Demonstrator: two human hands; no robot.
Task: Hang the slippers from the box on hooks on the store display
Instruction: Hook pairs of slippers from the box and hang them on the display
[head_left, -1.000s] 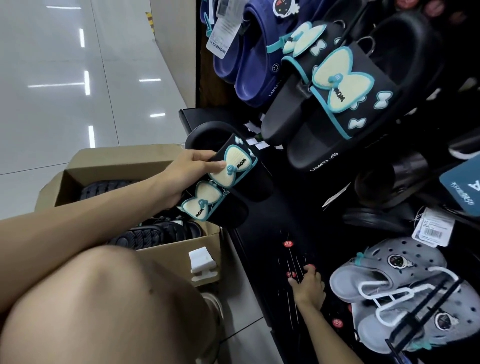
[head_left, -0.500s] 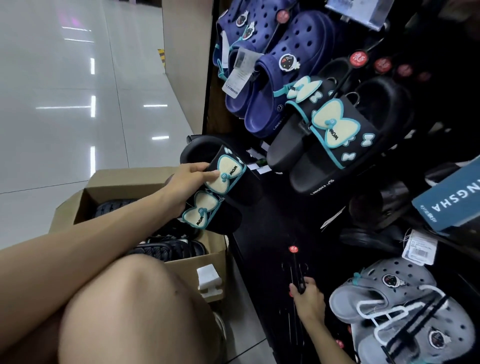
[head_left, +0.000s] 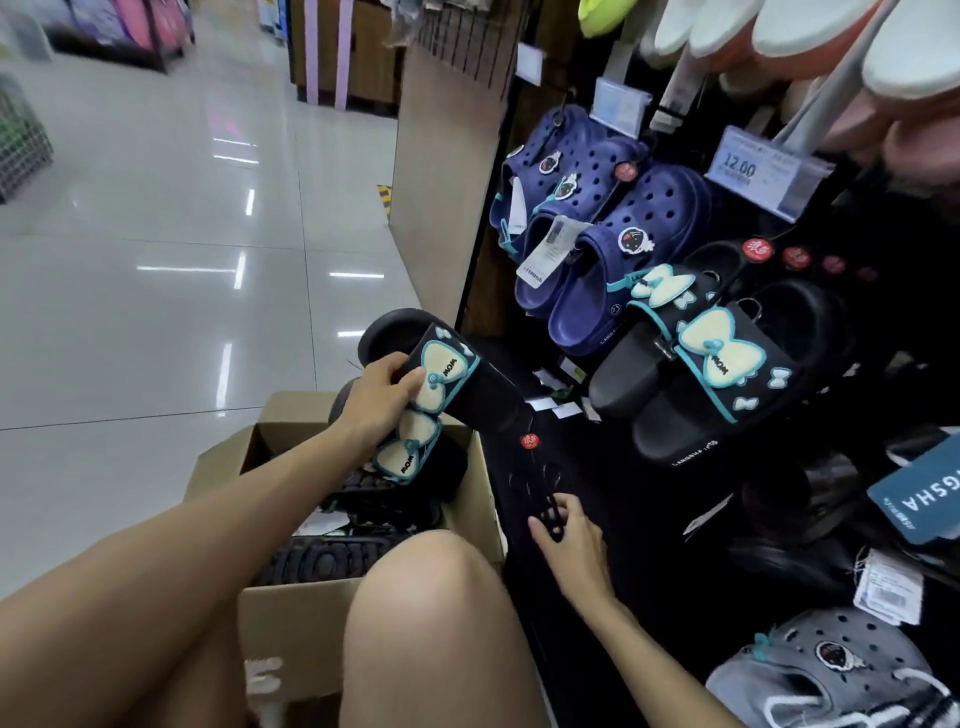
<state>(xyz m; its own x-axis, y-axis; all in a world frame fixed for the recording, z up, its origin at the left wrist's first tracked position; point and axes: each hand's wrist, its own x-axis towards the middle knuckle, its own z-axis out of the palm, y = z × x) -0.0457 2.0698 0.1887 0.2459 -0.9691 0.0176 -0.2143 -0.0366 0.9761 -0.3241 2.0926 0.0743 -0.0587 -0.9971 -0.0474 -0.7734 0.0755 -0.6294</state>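
the left hand (head_left: 382, 402) grips a pair of black bow slippers (head_left: 441, 410) by their straps above the open cardboard box (head_left: 296, 613), while the right hand (head_left: 569, 540), lower and to the right, pinches a black wire hook (head_left: 550, 512) on the dark display panel (head_left: 613, 519). a matching black pair (head_left: 717, 364) and navy clogs (head_left: 613, 244) hang just beyond, and more dark slippers (head_left: 332, 556) lie in the box. the held pair's long axis runs diagonally, heels up-left, toes down-right toward the display.
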